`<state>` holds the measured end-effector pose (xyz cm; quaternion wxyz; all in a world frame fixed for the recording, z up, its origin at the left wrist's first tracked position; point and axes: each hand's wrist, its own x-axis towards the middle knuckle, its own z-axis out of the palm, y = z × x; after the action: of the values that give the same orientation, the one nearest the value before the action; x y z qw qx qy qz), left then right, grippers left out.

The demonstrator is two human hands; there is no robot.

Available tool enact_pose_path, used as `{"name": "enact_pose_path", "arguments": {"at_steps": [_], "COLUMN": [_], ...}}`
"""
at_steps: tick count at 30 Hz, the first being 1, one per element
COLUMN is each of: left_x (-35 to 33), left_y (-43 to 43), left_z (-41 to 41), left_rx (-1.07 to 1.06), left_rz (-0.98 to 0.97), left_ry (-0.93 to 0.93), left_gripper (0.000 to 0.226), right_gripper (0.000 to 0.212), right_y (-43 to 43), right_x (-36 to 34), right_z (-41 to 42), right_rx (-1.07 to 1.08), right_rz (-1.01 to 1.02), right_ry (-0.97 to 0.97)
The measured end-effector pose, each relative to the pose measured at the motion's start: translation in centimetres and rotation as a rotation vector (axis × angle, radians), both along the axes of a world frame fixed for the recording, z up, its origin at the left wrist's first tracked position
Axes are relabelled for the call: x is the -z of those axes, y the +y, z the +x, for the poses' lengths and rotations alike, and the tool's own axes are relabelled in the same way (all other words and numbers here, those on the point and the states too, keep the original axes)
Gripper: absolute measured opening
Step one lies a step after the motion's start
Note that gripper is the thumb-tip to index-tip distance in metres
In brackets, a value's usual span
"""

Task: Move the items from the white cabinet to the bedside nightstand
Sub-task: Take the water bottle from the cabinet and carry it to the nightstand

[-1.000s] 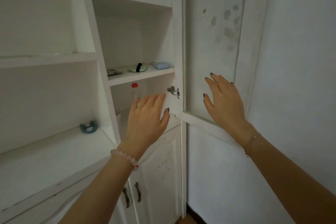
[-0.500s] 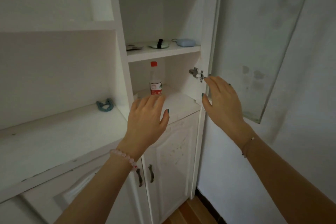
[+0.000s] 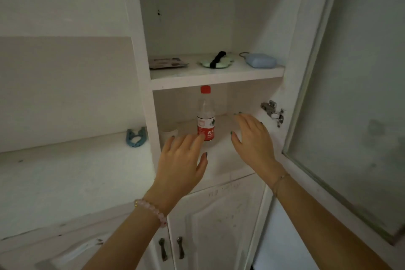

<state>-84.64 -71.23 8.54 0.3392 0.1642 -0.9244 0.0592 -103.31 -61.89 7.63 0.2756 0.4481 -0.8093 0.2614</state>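
From the head camera, the white cabinet (image 3: 144,103) stands with its glass door (image 3: 350,116) swung wide. A clear plastic bottle (image 3: 205,116) with a red cap stands upright on the lower shelf. The left hand (image 3: 182,164) reaches in, fingers spread, fingertips at the bottle's base; the right hand (image 3: 254,140) hovers just beside it, grip spread too, holding nothing. Best to wrap one hand around the labelled waist and lift straight, since the cap sits close under the upper shelf (image 3: 217,80), which carries three small items.
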Motion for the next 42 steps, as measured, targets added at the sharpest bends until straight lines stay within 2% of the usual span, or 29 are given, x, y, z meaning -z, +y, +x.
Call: {"name": "enact_pose_path", "arguments": {"at_steps": [4,11,14,17,19,24,34,38,42], "left_x": [1.0,2.3,2.7,2.8,2.8,2.9,2.2,1.2,0.4], "left_y": [-1.4,-3.2,-3.6,-4.3,-4.7,-5.0,-3.8,-2.5,-1.1], "left_z": [-1.4,-2.0,-2.0,-2.0,-2.2,-2.9,-4.7,-5.0,-4.9], "left_rx": [-0.060,-0.109,-0.114,-0.121,-0.117,-0.087,0.013,0.097,0.288], "left_rz": [0.027,0.048,0.046,0.032,0.028,0.035,0.114,0.280,0.814], "left_ry": [-0.050,-0.108,-0.132,-0.127,-0.126,-0.124,-0.076,-0.064,-0.043], "left_gripper": [0.038,0.038,0.039,0.038,0.038,0.037,0.043,0.054,0.045], "right_gripper": [0.050,0.075,0.069,0.045,0.030,0.046,0.046,0.035,0.041], "right_y": [-4.7,-11.4,-13.2,-14.1,-14.1,-13.7,-7.0,-3.7,-0.6], "right_x": [1.8,5.2,5.6,5.5,5.2,5.1,6.4,6.0,6.0], "right_z": [-2.1,-4.8,-5.3,-5.3,-5.1,-5.2,-4.4,-2.3,0.9], "right_rx": [-0.074,-0.140,-0.191,-0.239,-0.244,-0.195,-0.157,-0.168,-0.196], "right_rz": [0.058,0.039,-0.071,-0.182,-0.233,-0.273,-0.406,-0.489,-0.524], "right_ry": [-0.113,-0.582,-0.806,-0.950,-0.972,-0.999,-1.048,-1.093,-1.151]}}
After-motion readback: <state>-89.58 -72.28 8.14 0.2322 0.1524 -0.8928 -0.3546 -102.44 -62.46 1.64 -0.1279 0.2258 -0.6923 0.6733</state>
